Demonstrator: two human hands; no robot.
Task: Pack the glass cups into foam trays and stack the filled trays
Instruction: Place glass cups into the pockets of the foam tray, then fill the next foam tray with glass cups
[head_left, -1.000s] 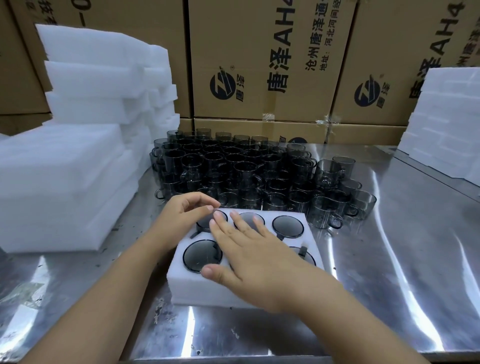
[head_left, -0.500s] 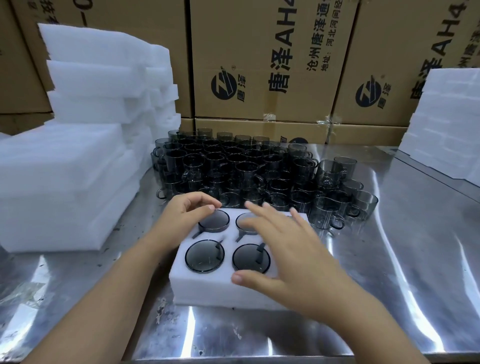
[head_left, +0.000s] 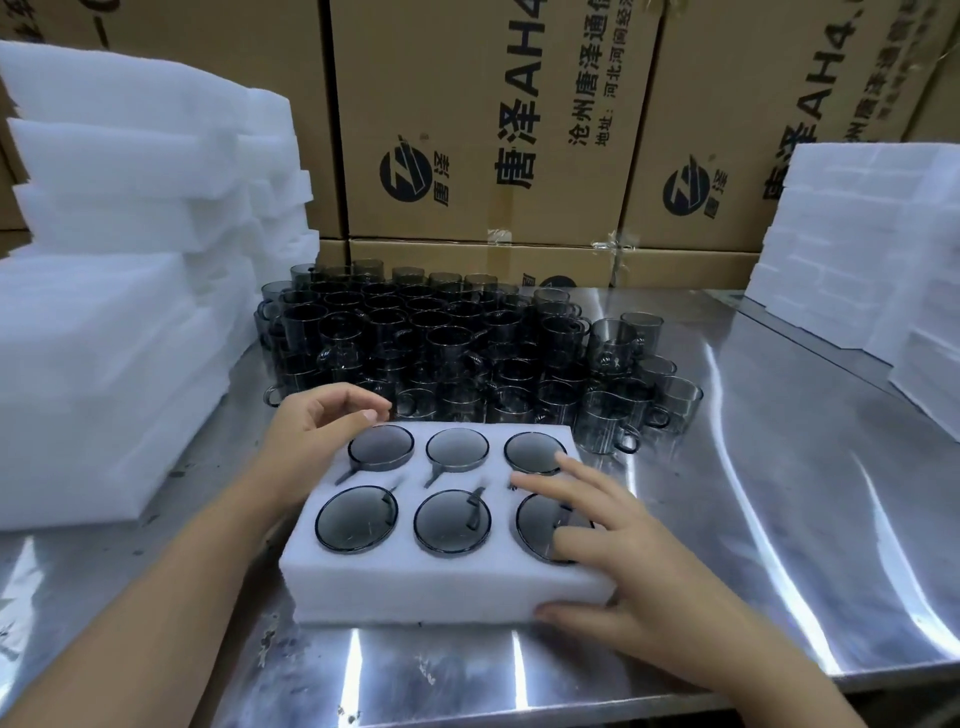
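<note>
White foam tray (head_left: 415, 587), rectangular, two rows of three round pockets, each filled with a smoky grey glass cup (head_left: 356, 518). Set on steel table (head_left: 727, 519), loose cups (head_left: 441, 353) just behind tray. Left hand (head_left: 317, 431) at tray's far-left corner, fingers loosely curled, grasping nothing. Right hand (head_left: 634, 571) over tray's near-right corner, fingers spread flat on top, thumb against front wall.

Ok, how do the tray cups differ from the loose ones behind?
Tray cups sit sunk in the foam tray, only round tops and handles showing; the loose cups stand free on the table, full height visible. Tray cups form two rows of three; loose cups crowd tightly. Both are dark handled glass.
</note>
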